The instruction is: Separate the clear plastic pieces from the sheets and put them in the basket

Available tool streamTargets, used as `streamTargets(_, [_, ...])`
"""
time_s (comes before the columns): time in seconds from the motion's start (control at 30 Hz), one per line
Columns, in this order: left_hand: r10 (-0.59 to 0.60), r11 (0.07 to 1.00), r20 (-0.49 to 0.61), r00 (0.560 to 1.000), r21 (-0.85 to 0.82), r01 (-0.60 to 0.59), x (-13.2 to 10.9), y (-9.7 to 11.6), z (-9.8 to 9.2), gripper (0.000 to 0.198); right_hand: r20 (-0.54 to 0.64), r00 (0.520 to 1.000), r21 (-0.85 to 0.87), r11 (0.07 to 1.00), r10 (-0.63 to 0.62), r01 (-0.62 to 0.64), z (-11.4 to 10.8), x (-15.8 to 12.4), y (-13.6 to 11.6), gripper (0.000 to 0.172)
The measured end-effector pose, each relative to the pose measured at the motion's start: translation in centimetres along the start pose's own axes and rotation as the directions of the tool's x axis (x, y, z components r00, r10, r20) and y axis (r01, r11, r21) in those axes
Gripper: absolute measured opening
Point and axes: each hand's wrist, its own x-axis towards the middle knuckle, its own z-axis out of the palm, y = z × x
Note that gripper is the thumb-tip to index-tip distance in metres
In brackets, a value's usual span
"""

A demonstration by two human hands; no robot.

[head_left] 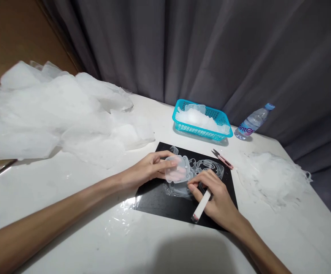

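My left hand (156, 166) pinches a thin translucent plastic piece (178, 169) with rounded corners, its thumb lying on the front. Close by on the right, my right hand (213, 193) is closed round a slim tool with a flat white handle (201, 206). A dark part of this tool shows between the fingers, but its working end is hidden, so I cannot tell its exact kind. Its fingertips are near the piece's lower right edge. Beneath both hands lies a black mat (159, 207), with clear cut-out plastic scraps (211, 166) on it.
Large translucent sheets (54, 110) are heaped at the left. Behind the mat stands a turquoise basket (202, 132) of white translucent pieces, with a water bottle (252, 123) beside it. Pink-handled thread snips (224, 160) lie near a pile of plastic scraps (270, 177) on the right.
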Motion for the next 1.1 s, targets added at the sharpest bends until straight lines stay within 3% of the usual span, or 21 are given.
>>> streamTargets(0.2, [0.039, 0.996, 0.033, 0.999, -0.080, -0.036, 0.1, -1.1, 0.6, 0.028, -0.100, 0.987, 0.109, 0.988, 0.122, -0.111, 1.0, 0.2, -0.4, 0.008])
streamTargets(0.37, [0.092, 0.983, 0.035, 0.995, -0.165, -0.085, 0.1, -1.2, 1.2, 0.026, -0.078, 0.976, 0.219, 0.958, 0.206, -0.184, 0.9, 0.4, -0.5, 0.014])
streamTargets(0.73, [0.154, 0.972, 0.018, 0.988, -0.180, -0.148, -0.2, -1.5, 2.2, 0.017, -0.069, 0.941, 0.429, 0.862, 0.330, -0.271, 1.5, 0.3, -0.7, 0.013])
streamTargets(0.9, [0.141, 0.974, 0.037, 0.989, -0.181, -0.133, -0.3, -1.7, 2.2, 0.019, -0.054, 0.939, 0.418, 0.862, 0.340, -0.287, 1.3, 0.3, -0.7, 0.019])
streamTargets(1.1, [0.128, 0.983, 0.039, 0.991, -0.139, -0.121, -0.3, -1.5, 2.1, 0.024, -0.123, 0.964, 0.253, 0.947, 0.235, -0.198, 0.5, 0.5, -0.3, 0.019])
